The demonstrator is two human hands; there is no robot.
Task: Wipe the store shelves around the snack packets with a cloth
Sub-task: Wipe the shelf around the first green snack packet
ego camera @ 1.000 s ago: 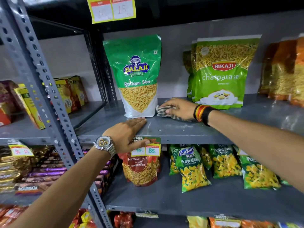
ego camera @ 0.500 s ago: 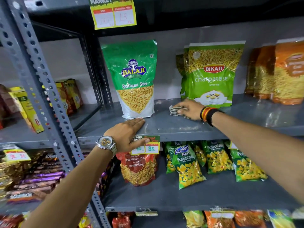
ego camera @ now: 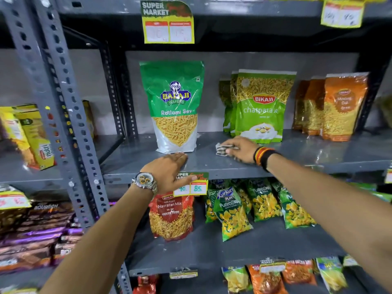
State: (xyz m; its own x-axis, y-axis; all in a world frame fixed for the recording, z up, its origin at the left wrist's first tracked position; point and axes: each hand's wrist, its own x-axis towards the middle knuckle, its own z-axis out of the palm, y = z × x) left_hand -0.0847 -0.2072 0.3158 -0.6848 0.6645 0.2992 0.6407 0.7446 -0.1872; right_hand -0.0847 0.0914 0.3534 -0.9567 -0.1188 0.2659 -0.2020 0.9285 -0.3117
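A grey metal shelf (ego camera: pixel 212 164) carries a green Balaji Ratlami Sev packet (ego camera: pixel 174 107) standing upright and, to its right, green Bikaji packets (ego camera: pixel 262 107). My right hand (ego camera: pixel 240 148) presses a striped cloth (ego camera: pixel 221 149) flat on the shelf just in front of the Bikaji packets. Only the cloth's left end shows beyond my fingers. My left hand (ego camera: pixel 167 172), with a wristwatch, lies flat on the shelf's front edge below the Balaji packet, thumb over a price tag (ego camera: pixel 192 185). It holds nothing.
Orange packets (ego camera: pixel 337 107) stand at the shelf's right end. A perforated upright post (ego camera: pixel 63 115) rises on the left, with yellow boxes (ego camera: pixel 31 136) beyond it. Below are a red Navratan Mix packet (ego camera: pixel 171 217) and Kurkure Puffcorn bags (ego camera: pixel 231 211).
My right hand has slid the cloth to the right along the shelf, from beside the Balaji packet to in front of the Bikaji packets. My left hand stayed on the shelf edge. The view has pulled back.
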